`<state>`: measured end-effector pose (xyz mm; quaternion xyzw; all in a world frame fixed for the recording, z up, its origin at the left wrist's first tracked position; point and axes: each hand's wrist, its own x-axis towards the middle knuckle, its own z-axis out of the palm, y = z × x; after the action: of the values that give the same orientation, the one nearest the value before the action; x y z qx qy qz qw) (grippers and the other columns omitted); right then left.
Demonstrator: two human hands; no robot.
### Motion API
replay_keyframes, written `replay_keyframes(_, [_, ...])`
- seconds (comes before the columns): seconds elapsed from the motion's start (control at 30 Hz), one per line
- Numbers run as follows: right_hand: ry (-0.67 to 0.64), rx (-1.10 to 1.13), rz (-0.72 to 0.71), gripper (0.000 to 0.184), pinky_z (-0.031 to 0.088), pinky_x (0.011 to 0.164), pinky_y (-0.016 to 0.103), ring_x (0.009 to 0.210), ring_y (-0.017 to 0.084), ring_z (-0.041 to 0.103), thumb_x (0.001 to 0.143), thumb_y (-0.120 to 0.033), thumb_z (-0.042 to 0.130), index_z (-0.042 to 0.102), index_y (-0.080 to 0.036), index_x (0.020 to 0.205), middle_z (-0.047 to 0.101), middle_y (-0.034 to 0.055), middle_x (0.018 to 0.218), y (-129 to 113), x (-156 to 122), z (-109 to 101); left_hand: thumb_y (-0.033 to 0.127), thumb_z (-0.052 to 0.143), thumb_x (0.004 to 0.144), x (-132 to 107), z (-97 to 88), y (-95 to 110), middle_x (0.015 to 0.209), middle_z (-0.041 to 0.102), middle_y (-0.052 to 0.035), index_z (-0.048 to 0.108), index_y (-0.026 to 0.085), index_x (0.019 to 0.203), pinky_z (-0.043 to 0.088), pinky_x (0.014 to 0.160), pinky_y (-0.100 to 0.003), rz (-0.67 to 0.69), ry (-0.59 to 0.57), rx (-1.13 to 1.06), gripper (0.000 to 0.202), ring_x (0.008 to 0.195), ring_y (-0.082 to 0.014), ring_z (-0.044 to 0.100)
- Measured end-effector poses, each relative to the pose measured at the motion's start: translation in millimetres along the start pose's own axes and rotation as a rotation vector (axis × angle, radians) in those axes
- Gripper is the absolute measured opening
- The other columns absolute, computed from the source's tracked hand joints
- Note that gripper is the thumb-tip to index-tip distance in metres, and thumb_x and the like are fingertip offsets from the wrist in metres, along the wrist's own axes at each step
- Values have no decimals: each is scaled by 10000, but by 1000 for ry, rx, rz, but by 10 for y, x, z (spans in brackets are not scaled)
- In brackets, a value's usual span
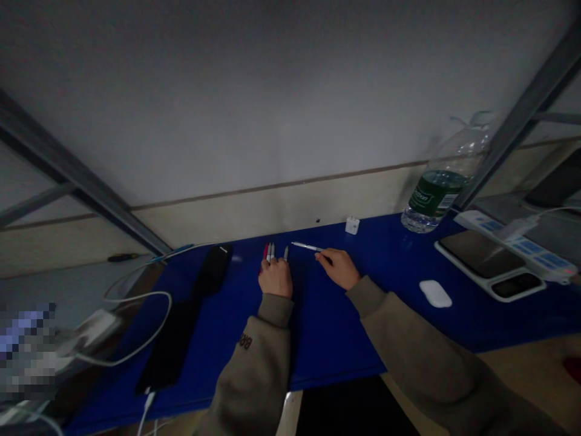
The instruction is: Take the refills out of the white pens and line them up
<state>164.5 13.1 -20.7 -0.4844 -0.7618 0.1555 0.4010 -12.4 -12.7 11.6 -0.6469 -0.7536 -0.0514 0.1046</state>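
My left hand [276, 279] rests palm down on the blue tabletop with its fingers curled over the near ends of several pens. A red pen [265, 249] and grey-tipped pens [272, 249] lie close together there, and another grey pen [285, 252] sticks out a little to the right. To the right, my right hand [341, 267] is closed around the near end of a slim silver-white pen [307, 246]. That pen points left towards the others. The fingers of both hands hide the pens' near ends.
A white plug adapter [352, 225] and a large bottle with a green label [436, 192] stand at the back. On the right are a white oval case [436, 293], a white scale-like device [490, 260] and a power strip [517, 245]. Dark devices [170, 345] and cables lie left.
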Motion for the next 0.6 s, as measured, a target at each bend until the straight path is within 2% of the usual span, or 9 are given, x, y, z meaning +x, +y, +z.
replay_keyframes(0.37, [102, -80, 86, 386, 368, 590, 270, 591, 153, 545, 935, -369, 398, 645, -183, 704, 614, 42, 644, 134, 46, -91, 332, 405, 894, 95, 0, -165, 974, 653, -132, 672, 173, 922, 487, 683, -322, -51, -26, -26, 311, 980, -276, 519])
replay_keyframes(0.6, [131, -111, 71, 366, 363, 603, 270, 621, 158, 551, 936, -351, 402, 638, -184, 712, 605, 44, 654, 162, 45, -85, 331, 424, 882, 119, 3, -202, 972, 650, -123, 668, 179, 919, 476, 675, -315, -58, -8, -47, 290, 975, -270, 540])
